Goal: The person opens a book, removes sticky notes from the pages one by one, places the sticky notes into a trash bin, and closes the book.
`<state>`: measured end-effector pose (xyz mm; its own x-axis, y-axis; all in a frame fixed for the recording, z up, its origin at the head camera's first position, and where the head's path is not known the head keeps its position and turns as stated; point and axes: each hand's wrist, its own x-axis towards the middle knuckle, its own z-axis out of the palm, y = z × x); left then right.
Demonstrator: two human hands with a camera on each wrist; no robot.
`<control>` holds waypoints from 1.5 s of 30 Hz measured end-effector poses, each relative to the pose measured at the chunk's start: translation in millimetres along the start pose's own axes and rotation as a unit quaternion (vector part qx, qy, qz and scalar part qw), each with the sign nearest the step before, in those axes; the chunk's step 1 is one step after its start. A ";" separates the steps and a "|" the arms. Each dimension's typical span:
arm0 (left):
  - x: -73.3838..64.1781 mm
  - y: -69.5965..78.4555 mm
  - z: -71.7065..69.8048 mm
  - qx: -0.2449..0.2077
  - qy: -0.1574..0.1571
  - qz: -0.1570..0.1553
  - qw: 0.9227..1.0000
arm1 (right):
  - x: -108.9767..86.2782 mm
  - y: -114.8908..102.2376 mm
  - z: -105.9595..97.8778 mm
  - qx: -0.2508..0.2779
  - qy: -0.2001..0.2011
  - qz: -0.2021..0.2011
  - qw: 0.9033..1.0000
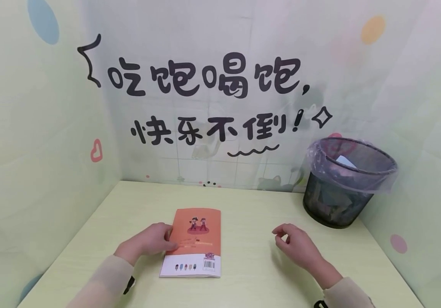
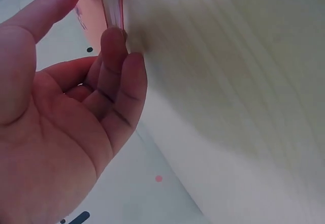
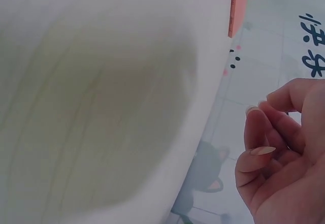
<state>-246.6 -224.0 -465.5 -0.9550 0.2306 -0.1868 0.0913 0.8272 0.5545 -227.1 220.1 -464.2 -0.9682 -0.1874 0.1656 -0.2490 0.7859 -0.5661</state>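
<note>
An orange and white booklet (image 1: 199,239) lies on the table, with two cartoon figures, a row of small ice pops and a barcode on its cover. My left hand (image 1: 149,241) grips its left edge, thumb on the cover and curled fingers at the side. In the left wrist view the fingertips of that hand (image 2: 76,102) meet the booklet's page edge (image 2: 114,3). My right hand (image 1: 299,248) hovers over the table to the booklet's right, loosely curled and holding nothing. The right wrist view shows the same hand (image 3: 279,158) apart from the booklet's orange edge (image 3: 237,10).
A black mesh waste bin (image 1: 333,203) with a translucent purple liner (image 1: 374,182) stands at the table's back right, holding some crumpled waste. Printed wall sheets (image 1: 213,167) enclose the pale wooden table (image 1: 251,256) at the back and both sides.
</note>
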 end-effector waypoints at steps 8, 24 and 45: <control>2.3 10.4 5.5 0.022 -0.010 -0.005 1.000 | 1.1 -6.4 13.3 0.007 -0.026 0.023 0.999; 7.2 49.4 34.9 0.011 -0.010 0.015 1.000 | 7.1 -32.8 38.8 0.189 -0.142 0.175 0.956; 8.0 87.5 54.3 -0.027 -0.020 -0.001 0.999 | 1.1 -43.5 48.4 0.314 -0.214 0.202 0.903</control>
<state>-230.9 -121.9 -462.5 -0.9428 0.2511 -0.2194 0.0736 0.7984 0.5976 -218.6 157.2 -478.5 -0.8700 -0.2769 -0.4079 0.2916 0.3782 -0.8786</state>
